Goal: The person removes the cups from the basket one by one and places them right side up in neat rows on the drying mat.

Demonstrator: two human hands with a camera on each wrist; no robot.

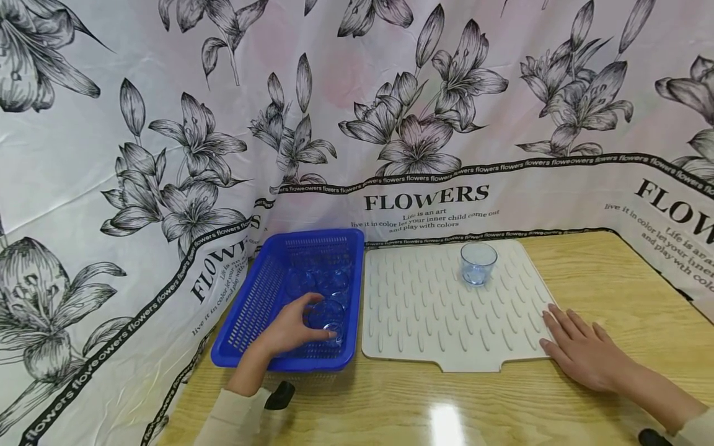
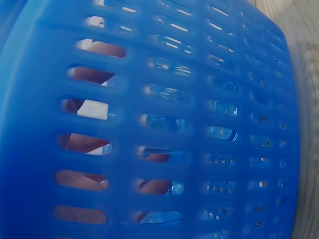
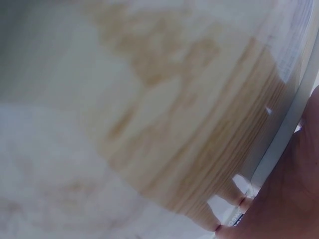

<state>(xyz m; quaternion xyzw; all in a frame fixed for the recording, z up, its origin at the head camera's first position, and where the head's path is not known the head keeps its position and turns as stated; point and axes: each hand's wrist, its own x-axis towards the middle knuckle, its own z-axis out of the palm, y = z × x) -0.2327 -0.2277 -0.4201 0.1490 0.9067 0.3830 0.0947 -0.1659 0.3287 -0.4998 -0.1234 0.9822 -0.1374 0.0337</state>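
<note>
The glass (image 1: 325, 317) sits at about four o'clock within the basket (image 1: 357, 297), where the left hand (image 1: 290, 328) has its thumb and fingers curled part-way, spread just enough to span it. The right hand (image 1: 586, 356) lies flat, fingers out, holding nothing, its tips at the edge of the mat (image 1: 413, 313), just past three o'clock. More glasses (image 1: 334, 282) lie close by in the basket, towards eleven and twelve o'clock from the held one, and a lone tumbler (image 1: 478, 266) stands at one o'clock on the mat. The clear, smooth wall suggests something stiff, fairly light and brittle, with no give under a squeeze; if damp it would probably slip. The sound hold is likely thumb and fingers on opposite sides of the body, firm but not crushing, with little load on the rim. A knock against its neighbours seems the likeliest way to chip it, so a straight, slow lift would suit. Its exact tilt is hard to tell through the clear walls.
</note>
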